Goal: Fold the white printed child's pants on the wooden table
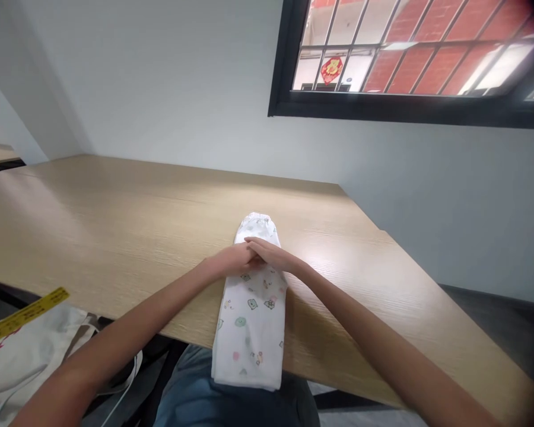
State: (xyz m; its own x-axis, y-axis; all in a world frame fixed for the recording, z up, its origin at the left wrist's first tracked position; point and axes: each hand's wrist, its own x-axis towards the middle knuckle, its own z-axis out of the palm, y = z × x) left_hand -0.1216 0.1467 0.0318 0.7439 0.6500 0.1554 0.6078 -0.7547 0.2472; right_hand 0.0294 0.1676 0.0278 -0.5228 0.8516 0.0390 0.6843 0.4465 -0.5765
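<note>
A folded white garment (253, 332) with small cartoon animals printed on it lies lengthwise before me. Its far end is gathered by elastic, and its near end hangs over the table edge above my lap. It looks like a pair of pants, though the fold hides the full shape. My left hand (238, 261) rests on the upper part of the cloth, slightly blurred, its fingers pointing right and partly covered. Across them lies my right hand (273, 255), fingers stretched out to the left. Neither hand appears to grip the cloth.
The light wooden table (137, 219) reaches back to a pale wall (182, 89). At lower left are a white cloth bag (31, 350) and a yellow measuring strip (24, 317). A dark-framed barred window (382, 107) is at upper right. The table's right edge slants towards me.
</note>
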